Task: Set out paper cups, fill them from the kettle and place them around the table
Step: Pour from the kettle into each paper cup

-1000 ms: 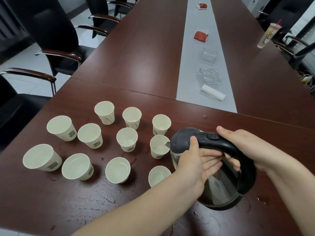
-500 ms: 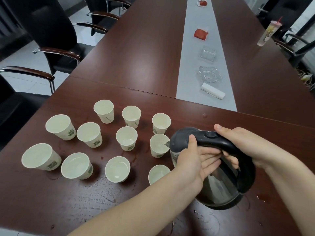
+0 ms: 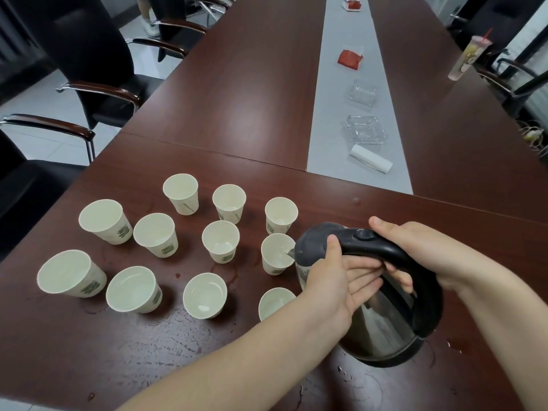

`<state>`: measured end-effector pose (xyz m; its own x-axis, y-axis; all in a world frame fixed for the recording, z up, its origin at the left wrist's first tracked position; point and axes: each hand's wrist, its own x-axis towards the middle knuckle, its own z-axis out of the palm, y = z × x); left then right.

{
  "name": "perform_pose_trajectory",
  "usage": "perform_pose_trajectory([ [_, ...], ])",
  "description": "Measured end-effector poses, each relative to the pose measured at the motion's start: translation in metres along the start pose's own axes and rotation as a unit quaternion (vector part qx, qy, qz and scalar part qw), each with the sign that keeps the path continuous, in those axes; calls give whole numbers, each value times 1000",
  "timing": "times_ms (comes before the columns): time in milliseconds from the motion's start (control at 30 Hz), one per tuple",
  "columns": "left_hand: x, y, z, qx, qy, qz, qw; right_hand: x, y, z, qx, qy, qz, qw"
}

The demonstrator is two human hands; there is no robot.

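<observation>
cups (image 3: pixel 221 241) crowd the near left of the bench (image 3: pixel 237 114), bare wood beyond. kettle (image 3: pixel 382 321) tilts at their right edge, spout over one cup's rim. right hand (image 3: pixel 421 249) curls round its handle; left hand (image 3: pixel 335 280) presses straight fingers to its side, thumb on lid.

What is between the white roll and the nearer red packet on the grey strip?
A near glass dish and a far glass dish lie on the strip between roll and packet, per the head view.
</observation>
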<state>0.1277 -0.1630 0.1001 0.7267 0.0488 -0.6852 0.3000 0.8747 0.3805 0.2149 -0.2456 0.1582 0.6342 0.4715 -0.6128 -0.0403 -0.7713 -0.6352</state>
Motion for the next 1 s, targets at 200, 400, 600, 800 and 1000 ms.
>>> perform_pose_trajectory([
  [200,1,0,0,0,-2,-1,1000,1,1,-1,2,-4,-3,1000],
  [400,2,0,0,-2,0,-2,1000,2,1,-1,1,-4,-3,1000],
  [600,2,0,0,-2,1,2,1000,2,2,-2,4,1,-2,1000],
  [800,4,-2,1,-1,2,7,1000,2,5,-1,15,2,2,1000],
  [1000,3,-6,2,21,2,21,1000,0,14,-1,39,6,-6,999],
])
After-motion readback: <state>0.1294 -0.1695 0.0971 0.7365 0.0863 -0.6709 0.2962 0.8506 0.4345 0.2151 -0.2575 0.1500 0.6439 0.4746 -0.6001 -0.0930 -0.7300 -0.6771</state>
